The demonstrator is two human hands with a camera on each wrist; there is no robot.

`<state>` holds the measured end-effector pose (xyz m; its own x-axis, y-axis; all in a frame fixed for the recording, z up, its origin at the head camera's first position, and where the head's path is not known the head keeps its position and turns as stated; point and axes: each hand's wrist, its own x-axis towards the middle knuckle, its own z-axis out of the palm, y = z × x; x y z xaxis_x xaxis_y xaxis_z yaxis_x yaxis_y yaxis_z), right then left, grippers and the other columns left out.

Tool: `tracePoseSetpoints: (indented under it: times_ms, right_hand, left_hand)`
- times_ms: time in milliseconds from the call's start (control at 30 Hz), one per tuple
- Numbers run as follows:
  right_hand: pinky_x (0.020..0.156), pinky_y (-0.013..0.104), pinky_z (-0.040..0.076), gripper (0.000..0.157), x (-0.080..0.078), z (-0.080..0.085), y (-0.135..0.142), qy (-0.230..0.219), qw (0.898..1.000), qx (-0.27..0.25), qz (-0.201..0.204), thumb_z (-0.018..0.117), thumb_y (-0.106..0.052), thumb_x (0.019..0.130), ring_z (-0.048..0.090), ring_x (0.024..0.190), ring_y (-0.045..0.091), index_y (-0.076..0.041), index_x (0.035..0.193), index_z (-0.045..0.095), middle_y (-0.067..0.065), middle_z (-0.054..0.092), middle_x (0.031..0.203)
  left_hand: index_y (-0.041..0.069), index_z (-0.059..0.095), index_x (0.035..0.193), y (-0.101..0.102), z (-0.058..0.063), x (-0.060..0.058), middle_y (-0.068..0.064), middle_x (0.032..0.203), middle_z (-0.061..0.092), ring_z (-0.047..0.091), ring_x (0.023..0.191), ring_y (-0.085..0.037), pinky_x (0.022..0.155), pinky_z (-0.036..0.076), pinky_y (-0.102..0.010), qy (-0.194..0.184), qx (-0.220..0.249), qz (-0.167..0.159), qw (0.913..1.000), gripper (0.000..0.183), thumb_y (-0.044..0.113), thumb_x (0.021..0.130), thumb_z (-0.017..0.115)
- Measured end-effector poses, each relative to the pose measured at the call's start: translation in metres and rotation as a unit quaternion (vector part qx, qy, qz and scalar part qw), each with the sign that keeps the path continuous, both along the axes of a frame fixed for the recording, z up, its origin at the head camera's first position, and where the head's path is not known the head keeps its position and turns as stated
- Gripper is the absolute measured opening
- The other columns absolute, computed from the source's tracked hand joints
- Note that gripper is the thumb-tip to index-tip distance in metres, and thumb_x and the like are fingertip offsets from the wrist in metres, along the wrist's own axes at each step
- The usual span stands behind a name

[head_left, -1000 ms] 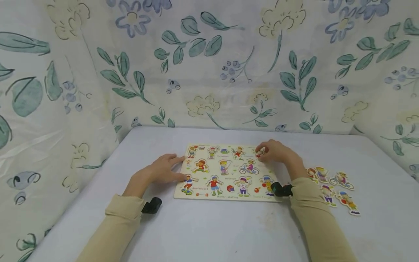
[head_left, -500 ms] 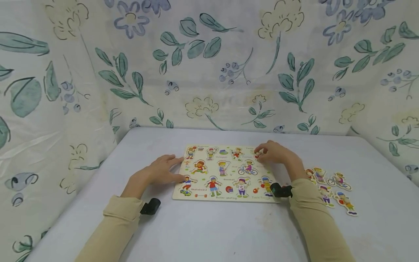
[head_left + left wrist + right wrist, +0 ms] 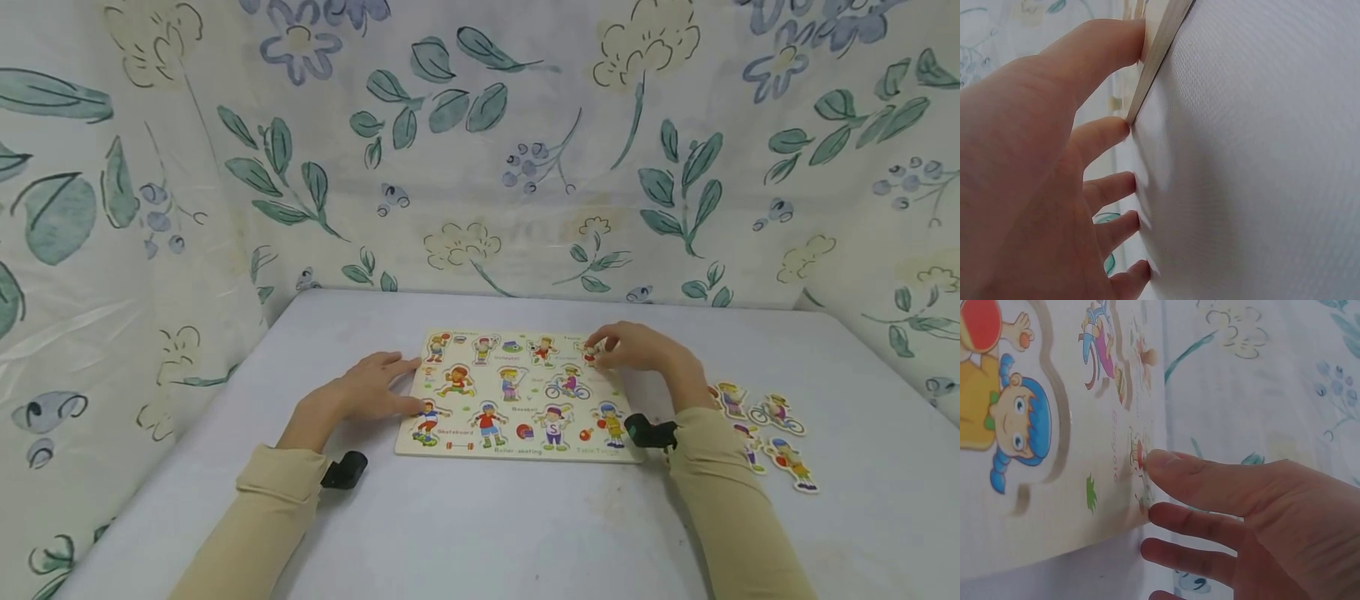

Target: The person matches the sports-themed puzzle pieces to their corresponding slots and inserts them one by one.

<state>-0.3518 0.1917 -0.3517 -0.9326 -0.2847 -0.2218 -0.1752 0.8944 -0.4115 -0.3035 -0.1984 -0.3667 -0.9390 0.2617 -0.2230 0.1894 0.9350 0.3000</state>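
A pale puzzle board (image 3: 480, 427) printed with children playing sports lies flat on the table. My left hand (image 3: 369, 388) is at its left side, fingers spread; in the left wrist view the thumb touches the board's edge (image 3: 1159, 59) and the other fingertips reach down to the table. My right hand (image 3: 633, 348) is over the top right corner, thumb and index finger pinching a small figure-shaped puzzle piece (image 3: 591, 354). Close up, the right thumb (image 3: 1175, 472) lies against that piece, which is partly hidden, while the other visible fingers extend beside it.
Several loose puzzle pieces (image 3: 780, 414) lie on the table right of the board, partly behind the right sleeve (image 3: 723, 492). A floral cloth (image 3: 465, 167) hangs behind the white table (image 3: 480, 533). Black wrist cameras (image 3: 651, 432) sit at both cuffs.
The piece in my right hand has turned and sits lower against the board's corner. My right forearm has shifted slightly right, covering more of the loose pieces. The left hand stays put.
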Motion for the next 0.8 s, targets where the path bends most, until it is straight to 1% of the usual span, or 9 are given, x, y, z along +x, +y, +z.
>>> tracePoseSetpoints:
  times_ms: [133, 300, 433, 567, 700, 800]
  right_hand:
    - [0.097, 0.054, 0.045, 0.043, 0.003, 0.004, 0.005, -0.002, 1.000, 0.002, 0.008, 0.063, -0.025, 0.094, 0.053, 0.114, 0.037, -0.012, 0.135, 0.059, 0.020, 0.057, 0.129]
    - [0.099, 0.057, 0.045, 0.046, 0.006, 0.007, 0.018, -0.005, 1.000, 0.000, 0.007, 0.063, -0.023, 0.095, 0.053, 0.118, 0.041, -0.007, 0.137, 0.056, 0.025, 0.055, 0.131]
    - [0.101, 0.060, 0.043, 0.046, 0.013, 0.015, 0.033, -0.011, 1.000, 0.004, -0.015, 0.062, -0.024, 0.095, 0.051, 0.121, 0.044, -0.005, 0.137, 0.055, 0.028, 0.054, 0.134]
    - [0.101, 0.063, 0.041, 0.048, 0.023, 0.018, 0.049, -0.034, 0.998, 0.008, -0.046, 0.062, -0.026, 0.096, 0.049, 0.123, 0.046, -0.007, 0.139, 0.054, 0.029, 0.051, 0.137]
    - [0.100, 0.064, 0.042, 0.049, 0.034, 0.016, 0.063, -0.064, 0.995, 0.011, -0.079, 0.063, -0.024, 0.095, 0.050, 0.121, 0.046, -0.006, 0.139, 0.053, 0.030, 0.049, 0.138]
    - [0.097, 0.062, 0.044, 0.048, 0.042, 0.014, 0.072, -0.078, 0.992, 0.015, -0.098, 0.064, -0.022, 0.095, 0.052, 0.118, 0.044, -0.005, 0.139, 0.053, 0.031, 0.049, 0.137]
  left_hand:
    - [0.009, 0.036, 0.153, 0.000, 0.001, 0.001, -0.026, 0.158, 0.025, 0.019, 0.146, -0.048, 0.114, 0.023, -0.066, -0.002, 0.002, -0.002, 1.0000, 0.081, 0.048, 0.089, 0.067]
    - [0.010, 0.035, 0.154, 0.000, 0.002, 0.000, -0.026, 0.158, 0.025, 0.019, 0.146, -0.046, 0.115, 0.024, -0.065, -0.006, 0.006, -0.011, 0.9999, 0.082, 0.048, 0.089, 0.066]
    - [0.009, 0.035, 0.154, -0.002, 0.003, -0.003, -0.027, 0.158, 0.024, 0.019, 0.146, -0.047, 0.115, 0.024, -0.065, -0.005, 0.008, -0.013, 0.9999, 0.083, 0.050, 0.089, 0.066]
    - [0.009, 0.036, 0.153, -0.002, 0.002, -0.003, -0.027, 0.158, 0.025, 0.021, 0.145, -0.048, 0.114, 0.024, -0.066, -0.002, 0.010, -0.006, 0.9999, 0.083, 0.050, 0.088, 0.067]
    - [0.009, 0.037, 0.153, -0.003, 0.001, -0.001, -0.028, 0.157, 0.026, 0.021, 0.144, -0.049, 0.113, 0.024, -0.067, -0.003, 0.015, -0.004, 0.9999, 0.082, 0.049, 0.087, 0.068]
    - [0.008, 0.039, 0.152, -0.004, 0.000, 0.002, -0.029, 0.156, 0.027, 0.022, 0.144, -0.049, 0.113, 0.025, -0.067, -0.002, 0.018, -0.009, 0.9998, 0.082, 0.049, 0.087, 0.068]
